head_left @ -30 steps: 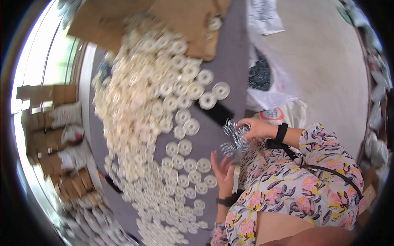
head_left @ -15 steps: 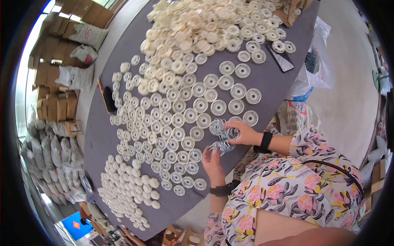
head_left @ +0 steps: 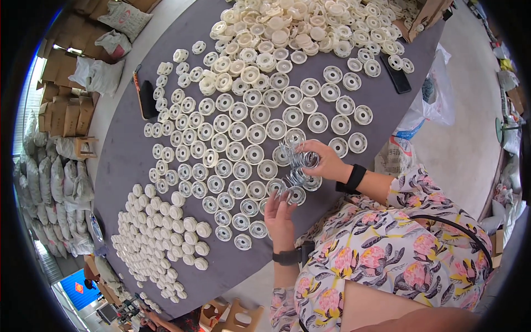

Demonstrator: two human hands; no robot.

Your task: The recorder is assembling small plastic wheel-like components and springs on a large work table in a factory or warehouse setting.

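Several shiny metal coil springs (head_left: 303, 160) are bunched in my right hand (head_left: 327, 161), whose fingers curl round them over the table. Just below and to the left, my left hand (head_left: 281, 221) has its fingertips on the lower end of the cluster, at a spring (head_left: 289, 183). The coils look tangled between the two hands. Under and around them lie rows of round white plastic discs (head_left: 256, 134) with a hole in the middle. Those closest to me show metal rings inside, such as the disc (head_left: 240, 222).
A heap of white plastic parts (head_left: 287, 33) covers the far side of the grey table (head_left: 124, 160). Capped white pieces (head_left: 160, 221) cluster at the near left. A black phone (head_left: 395, 74) lies at the right edge, a dark-handled tool (head_left: 146, 99) at the left. A plastic bag (head_left: 437, 94) hangs beside the table.
The view has shifted, so the table's contents appear moved. My hands are slightly farther apart, with the springs drawn out between them. Both stay at the cluster.
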